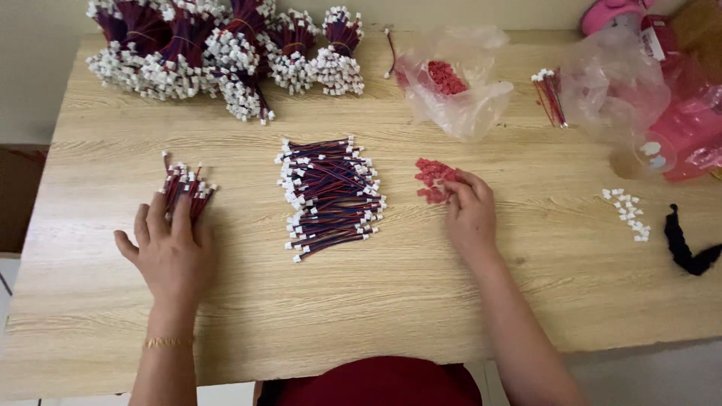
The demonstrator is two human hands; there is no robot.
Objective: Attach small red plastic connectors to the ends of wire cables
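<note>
My left hand (pixel 170 244) lies flat on the wooden table (pixel 391 301), fingers spread, its fingertips resting on a small bunch of red and dark wires with white plugs (pixel 185 185). My right hand (pixel 471 210) rests palm down with its fingertips on a little heap of small red connector pieces (pixel 431 177). Between the hands lies a loose pile of short red, blue and black wires with white plugs (pixel 329 194). Neither hand grips anything.
Several tied bundles of wires with white plugs (pixel 218 53) sit at the back left. A clear bag of red pieces (pixel 451 83) and more plastic bags (pixel 639 90) stand at the back right. Loose white plugs (pixel 628 213) and a black cloth strip (pixel 686 244) lie right.
</note>
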